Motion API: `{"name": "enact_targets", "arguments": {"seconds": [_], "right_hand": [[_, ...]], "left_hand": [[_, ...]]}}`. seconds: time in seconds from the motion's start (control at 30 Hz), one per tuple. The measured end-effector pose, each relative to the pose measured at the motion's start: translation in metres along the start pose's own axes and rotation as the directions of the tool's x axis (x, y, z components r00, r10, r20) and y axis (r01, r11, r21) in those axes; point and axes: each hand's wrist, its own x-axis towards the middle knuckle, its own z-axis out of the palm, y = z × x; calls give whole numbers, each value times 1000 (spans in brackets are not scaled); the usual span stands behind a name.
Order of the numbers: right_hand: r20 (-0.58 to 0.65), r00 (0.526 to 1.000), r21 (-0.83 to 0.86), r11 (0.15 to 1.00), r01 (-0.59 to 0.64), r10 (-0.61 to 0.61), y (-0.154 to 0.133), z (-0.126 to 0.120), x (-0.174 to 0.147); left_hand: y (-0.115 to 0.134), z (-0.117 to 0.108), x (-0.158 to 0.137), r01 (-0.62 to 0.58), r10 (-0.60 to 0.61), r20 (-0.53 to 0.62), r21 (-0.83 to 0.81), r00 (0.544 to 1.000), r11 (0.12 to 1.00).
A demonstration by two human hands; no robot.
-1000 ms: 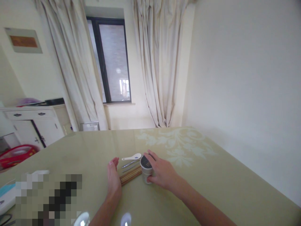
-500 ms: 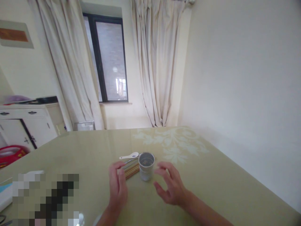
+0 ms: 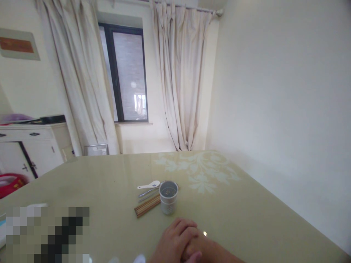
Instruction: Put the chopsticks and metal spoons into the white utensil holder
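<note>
My left hand [image 3: 174, 239] lies over my right hand [image 3: 200, 241] near the table's front edge, its fingers wrapped round it. Most of the right hand's fingers are hidden underneath. Just beyond them a grey utensil holder [image 3: 168, 204] stands upright, apart from both hands. Its open top shows small holes in the bottom and nothing standing inside. To its left lie a bundle of wooden chopsticks [image 3: 147, 206], a slim metal utensil [image 3: 149, 192] partly hidden behind the holder, and a white spoon [image 3: 149, 185] with a small blue mark.
The pale green table [image 3: 109, 182] has a white leaf pattern [image 3: 203, 171] at its far right. A blurred-out patch [image 3: 55, 233] covers things at the left front. A white cabinet [image 3: 38, 142] and a red basin [image 3: 13, 184] are beyond the left edge.
Both hands have drawn back from either side of the utensil holder and come together in front of it, left over right. The holder, chopsticks and spoon have stayed in place.
</note>
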Motion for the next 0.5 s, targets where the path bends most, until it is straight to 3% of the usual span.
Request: {"name": "enact_targets", "arguments": {"seconds": [0.17, 0.23, 0.37, 0.5], "right_hand": [[176, 984, 7, 1000, 14, -15, 27, 35, -7], [188, 981, -8, 998, 58, -55, 40, 51, -7], [159, 979, -33, 990, 138, -131, 54, 67, -5], [14, 990, -70, 988, 141, -140, 50, 64, -6]], "left_hand": [[-2, 1, -3, 21, -21, 5, -23, 1000, 1000], [-1, 1, -3, 21, -20, 9, -25, 1000, 999], [-2, 1, -2, -17, 17, -3, -12, 1000, 1000], [-7, 4, -2, -62, 63, -23, 21, 998, 998]]}}
